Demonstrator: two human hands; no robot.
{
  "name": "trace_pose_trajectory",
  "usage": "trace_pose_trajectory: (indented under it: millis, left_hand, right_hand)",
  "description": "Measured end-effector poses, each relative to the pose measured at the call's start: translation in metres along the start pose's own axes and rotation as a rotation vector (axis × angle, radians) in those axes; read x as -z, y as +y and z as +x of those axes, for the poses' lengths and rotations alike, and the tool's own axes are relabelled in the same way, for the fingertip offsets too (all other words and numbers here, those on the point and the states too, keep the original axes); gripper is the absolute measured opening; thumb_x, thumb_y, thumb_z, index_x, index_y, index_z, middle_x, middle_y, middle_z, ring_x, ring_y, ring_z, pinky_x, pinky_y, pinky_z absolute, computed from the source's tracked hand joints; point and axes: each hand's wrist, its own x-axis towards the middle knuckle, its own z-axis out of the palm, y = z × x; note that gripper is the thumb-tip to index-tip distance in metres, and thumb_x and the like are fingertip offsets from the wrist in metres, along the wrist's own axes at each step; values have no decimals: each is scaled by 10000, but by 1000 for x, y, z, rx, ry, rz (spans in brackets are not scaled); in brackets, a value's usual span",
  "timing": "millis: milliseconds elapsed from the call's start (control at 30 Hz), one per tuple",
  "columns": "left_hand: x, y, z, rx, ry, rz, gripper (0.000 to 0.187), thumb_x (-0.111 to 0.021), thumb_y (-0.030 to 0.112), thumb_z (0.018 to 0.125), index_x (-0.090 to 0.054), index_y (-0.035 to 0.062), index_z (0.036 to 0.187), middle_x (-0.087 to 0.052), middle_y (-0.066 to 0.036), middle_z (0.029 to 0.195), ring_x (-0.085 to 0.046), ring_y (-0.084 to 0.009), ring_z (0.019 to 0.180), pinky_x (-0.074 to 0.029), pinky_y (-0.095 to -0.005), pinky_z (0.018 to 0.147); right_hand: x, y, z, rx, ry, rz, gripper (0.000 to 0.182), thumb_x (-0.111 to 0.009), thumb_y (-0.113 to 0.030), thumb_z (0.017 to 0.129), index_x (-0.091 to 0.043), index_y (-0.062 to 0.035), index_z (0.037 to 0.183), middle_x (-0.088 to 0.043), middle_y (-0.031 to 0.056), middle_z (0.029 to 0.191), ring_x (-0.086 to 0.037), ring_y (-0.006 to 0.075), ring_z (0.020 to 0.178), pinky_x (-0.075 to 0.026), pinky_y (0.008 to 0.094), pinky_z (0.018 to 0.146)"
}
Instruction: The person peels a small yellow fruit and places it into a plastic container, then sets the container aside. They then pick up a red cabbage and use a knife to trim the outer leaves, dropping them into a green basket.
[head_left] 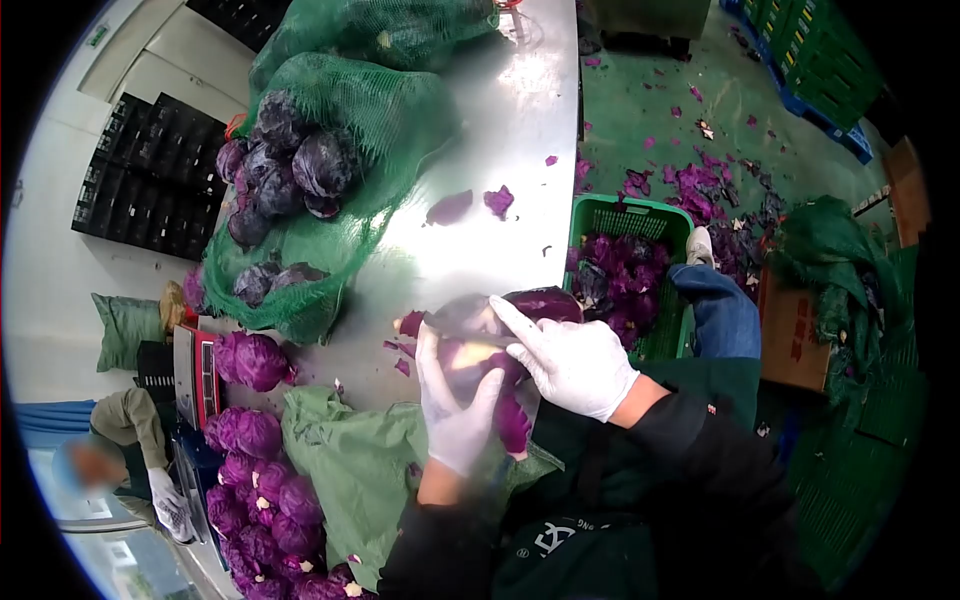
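Observation:
Both of my hands wear white gloves and meet over a purple cabbage [465, 362] at the metal table's near edge. My left hand [457, 410] grips the cabbage from its left and near side, fingers spread around it. On its right side, my right hand [575, 362] is closed, with the index finger stretched along a blurred knife [475, 335] whose blade lies across the cabbage. A loose dark purple leaf [515, 425] hangs at the cabbage's near side. Motion blur hides the cut surface's details.
Green net bags hold dark cabbages [325, 165]. Peeled cabbages [265, 500] are piled near a green sack [360, 470]. A green crate [690, 225] of leaves stands right of the table [430, 250]. A co-worker's gloved hand [170, 505] is at left. Leaf scraps litter the floor.

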Motion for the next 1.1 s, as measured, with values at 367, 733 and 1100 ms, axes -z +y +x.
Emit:
trace_pose_trajectory:
  millis: [367,733,1100]
  left_hand:
    - [-2,5,3,-73,10,62,812,-742,102,806,-309,-19,1482,-420,-218,1442,-439,-328,1331,-352,-393,1127]
    - [9,1,-6,-32,-51,-108,812,-724,111,815,-296,-27,1491,-353,-205,1518,-369,-297,1394,-291,-395,1157]
    - [24,-7,21,-134,-286,-22,773,-739,155,785,-380,-7,1451,-300,-254,1537,-273,-388,1451,-257,-456,1171]
  right_hand:
    - [-8,13,19,-58,129,22,351,-544,-287,977,-593,-209,1315,-645,66,721,-641,236,583,-504,355,499]
    - [-27,70,35,-503,165,295,411,-484,-333,1016,-564,-57,1309,-686,206,825,-684,366,785,-542,425,692]
    - [22,28,49,280,-33,101,390,-667,-323,860,-658,-119,1192,-635,96,951,-658,280,797,-551,379,667]
